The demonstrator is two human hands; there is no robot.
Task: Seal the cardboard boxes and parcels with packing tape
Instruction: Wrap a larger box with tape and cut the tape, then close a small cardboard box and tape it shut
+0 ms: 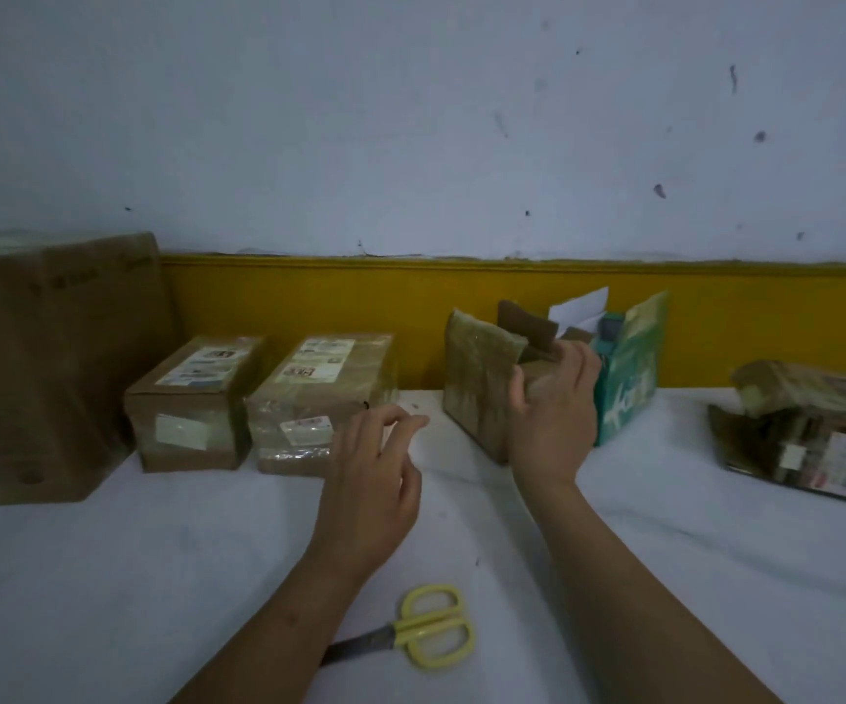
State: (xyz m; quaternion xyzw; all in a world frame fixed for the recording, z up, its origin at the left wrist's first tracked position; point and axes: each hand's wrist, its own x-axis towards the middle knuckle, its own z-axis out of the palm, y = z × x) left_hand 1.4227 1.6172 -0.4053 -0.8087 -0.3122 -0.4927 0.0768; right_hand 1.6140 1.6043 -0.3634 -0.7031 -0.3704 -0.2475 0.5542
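My right hand (553, 403) grips the near corner of a brown cardboard box (477, 378) that stands tilted on the white table (157, 576), its top flaps loose. My left hand (375, 475) hovers over the table in front of it, fingers relaxed and holding nothing. Two taped brown parcels with labels, one (192, 403) and the other (319, 398), sit side by side at the left. Yellow-handled scissors (426, 632) lie near the front, partly under my left forearm. No tape roll is in view.
A large brown carton (45, 363) stands at the far left. A green box (629, 368) leans right behind the held box. A flattened, plastic-wrapped parcel (812, 429) lies at the right edge. A yellow band runs along the wall behind.
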